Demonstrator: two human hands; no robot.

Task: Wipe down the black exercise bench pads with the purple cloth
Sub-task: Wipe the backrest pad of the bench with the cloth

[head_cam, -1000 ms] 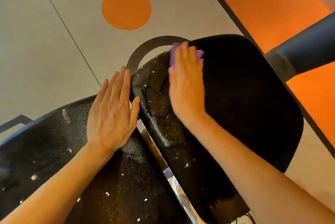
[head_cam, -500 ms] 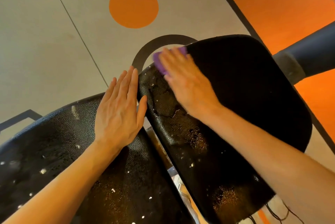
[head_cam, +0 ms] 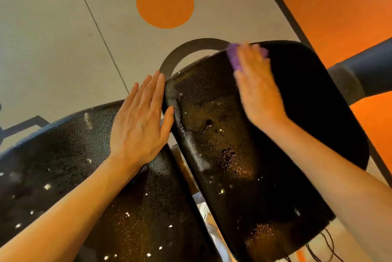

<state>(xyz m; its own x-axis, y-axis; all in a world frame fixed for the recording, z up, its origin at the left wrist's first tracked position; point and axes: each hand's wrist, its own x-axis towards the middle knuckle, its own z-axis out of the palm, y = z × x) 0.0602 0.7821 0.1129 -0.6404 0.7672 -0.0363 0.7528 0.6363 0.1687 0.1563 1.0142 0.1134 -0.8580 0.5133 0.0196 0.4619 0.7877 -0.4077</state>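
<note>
The left hand lies flat with its fingers straight and close together. Its palm rests on the left pad, right at the top corner, and the fingertips reach past the pad's edge over the floor. Its thumb sticks out to the side and touches the edge of the right pad. The left arm comes up from the bottom left corner, lying over the left pad. The right hand is also flat, with fingers straight, and it presses the cloth down on the right pad. This hand looks blurry. The right arm comes in from the bottom right and crosses over the right pad. The purple cloth sits under the right hand's fingers, near the top edge of the right pad. A bit of it peeks out on both sides of the fingers. It is well apart from the left hand. Both pads are black and bumpy, with small white specks and shiny wet spots on them. They sit side by side with a thin gap between them. The floor has an orange dot on it.
</note>
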